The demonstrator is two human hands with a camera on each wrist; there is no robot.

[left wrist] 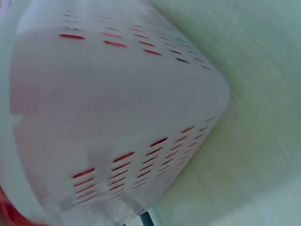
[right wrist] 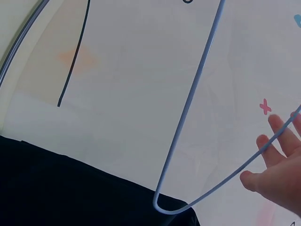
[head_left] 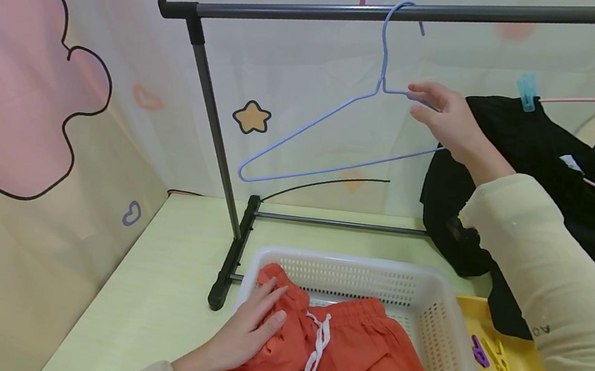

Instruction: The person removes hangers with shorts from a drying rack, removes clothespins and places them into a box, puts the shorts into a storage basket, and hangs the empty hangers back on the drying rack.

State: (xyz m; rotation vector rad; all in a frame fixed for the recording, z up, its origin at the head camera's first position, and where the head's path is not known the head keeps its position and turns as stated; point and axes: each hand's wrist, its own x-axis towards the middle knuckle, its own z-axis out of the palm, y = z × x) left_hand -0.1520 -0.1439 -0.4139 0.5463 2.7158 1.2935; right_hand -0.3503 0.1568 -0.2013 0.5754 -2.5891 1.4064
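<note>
Orange-red pants [head_left: 366,355] lie in a white basket [head_left: 360,262], directly under the left hand [head_left: 246,331], which rests on them near the waistband [head_left: 357,310], fingers relaxed and not gathering any cloth. They look light, soft and floppy, so they would probably sag if lifted by one point; the gathered waistband seems the best hold, one pinch on either side of the white drawstring [head_left: 317,349].

Well above that hand, the right hand [head_left: 452,124] is beside one shoulder of a blue hanger [head_left: 354,99], fingers loosely extended rather than closed round the wire; whether they touch it I cannot tell. Thin and smooth, the hanger looks light but fairly stiff, and may swing or slide on the rail [head_left: 307,12] over the hand. Near its neck, just beyond the fingertips, seems the steadiest place to hold it.
</note>
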